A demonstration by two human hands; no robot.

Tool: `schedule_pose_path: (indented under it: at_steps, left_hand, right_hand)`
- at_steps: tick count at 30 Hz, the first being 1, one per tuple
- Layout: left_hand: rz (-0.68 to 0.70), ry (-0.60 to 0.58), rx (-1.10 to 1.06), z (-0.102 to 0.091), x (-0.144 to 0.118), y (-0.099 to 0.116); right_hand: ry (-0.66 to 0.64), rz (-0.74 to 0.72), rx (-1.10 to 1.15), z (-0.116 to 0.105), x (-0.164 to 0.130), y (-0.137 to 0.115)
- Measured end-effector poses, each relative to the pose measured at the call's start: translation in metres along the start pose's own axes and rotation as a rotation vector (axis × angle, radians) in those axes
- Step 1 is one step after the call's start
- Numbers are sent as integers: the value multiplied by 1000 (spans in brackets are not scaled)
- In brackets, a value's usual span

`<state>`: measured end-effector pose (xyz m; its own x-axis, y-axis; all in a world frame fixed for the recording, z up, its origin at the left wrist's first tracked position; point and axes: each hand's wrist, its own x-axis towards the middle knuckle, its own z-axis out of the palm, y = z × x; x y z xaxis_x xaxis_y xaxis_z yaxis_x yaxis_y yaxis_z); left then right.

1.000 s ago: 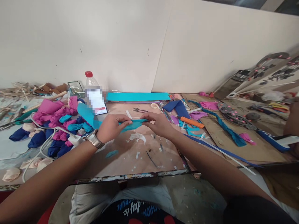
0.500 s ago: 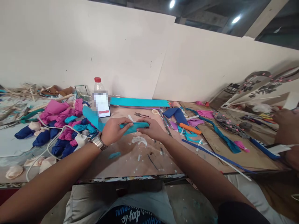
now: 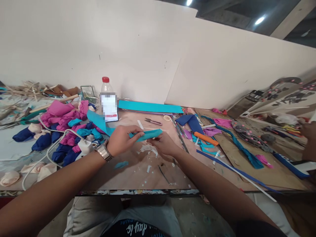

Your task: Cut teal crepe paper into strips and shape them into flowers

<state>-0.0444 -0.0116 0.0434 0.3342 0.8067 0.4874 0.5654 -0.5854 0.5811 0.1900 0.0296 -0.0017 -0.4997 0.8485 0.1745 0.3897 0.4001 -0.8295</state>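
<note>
My left hand [image 3: 122,139], with a metal watch on its wrist, pinches a folded teal fabric strip [image 3: 148,134] above the worktable [image 3: 138,171]. The strip trails back to the left toward the pile of cloth pieces. My right hand [image 3: 163,144] grips the same strip from below at its right part. Both hands hold it just over a smear of white glue residue [image 3: 148,149] on the table.
A heap of pink, teal and navy fabric pieces [image 3: 61,131] lies left, with a white cable [image 3: 53,146]. Behind stand a red-capped bottle [image 3: 106,87], a phone [image 3: 109,108], teal sheets [image 3: 150,107] and small snips [image 3: 153,121]. An orange cutter [image 3: 206,138] and another person's hand [image 3: 309,138] are right.
The camera view has shifted slightly. My right hand has slid from on top of the strip's right end to beneath it, nearer me. The left hand keeps its pinch.
</note>
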Motion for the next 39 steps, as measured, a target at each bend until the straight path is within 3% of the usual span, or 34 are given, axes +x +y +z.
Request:
schedule_pose_path:
  at_steps: [3, 8, 10, 14, 18, 23, 28, 39]
  left_hand:
    - [-16, -11, -57, -1, 1, -2]
    - [-31, -76, -74, 5, -1, -3]
    - [-55, -102, -82, 8, -1, -4]
    - [-81, -126, -140, 11, -1, -7]
    - [-81, -146, -159, 11, -1, -9]
    - [-56, -204, -158, 12, -1, -9]
    - [-97, -186, -135, 13, 0, -12]
    - [-139, -172, -153, 12, 2, -13]
  right_hand:
    - [-83, -13, 12, -6, -3, 4]
    - [-139, -99, 249, -12, -13, -5]
    - [-100, -111, 224, -10, -16, -9]
    - [97, -174, 14, -4, -20, -12]
    - [156, -154, 11, 2, -22, -14]
    - [182, -23, 61, 9, -24, -18]
    - [194, 95, 163, 13, -23, -18]
    - [174, -35, 64, 5, -19, -9]
